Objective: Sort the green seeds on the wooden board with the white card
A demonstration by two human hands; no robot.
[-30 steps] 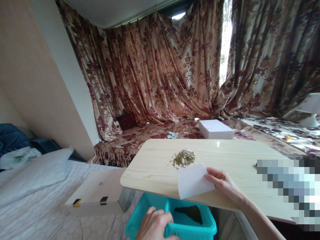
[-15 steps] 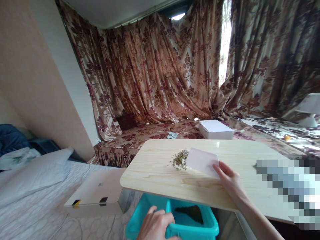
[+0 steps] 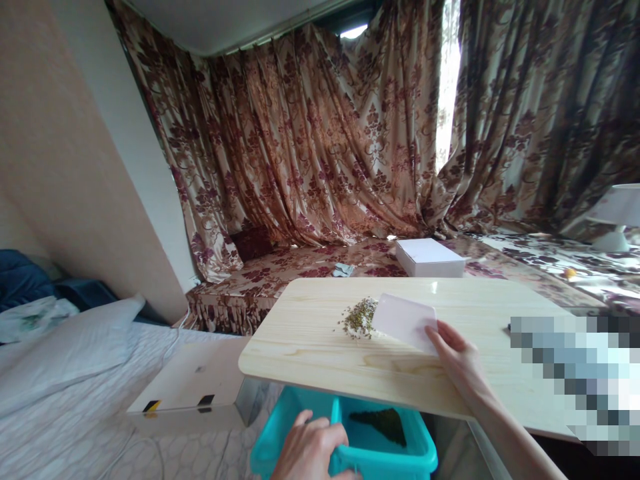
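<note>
Card pinched; right fingers closed on edge.

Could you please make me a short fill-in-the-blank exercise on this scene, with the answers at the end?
1. The white sheet is held by the ____ hand.
2. As the camera sees it, the pile of small greenish bits lies to the ____ of the white sheet.
3. A divider splits the turquoise tub into ____ visible compartments.
4. As the camera sees it, the dark green material lies on the divider's ____ side.

Missing words: right; left; two; right.
</note>
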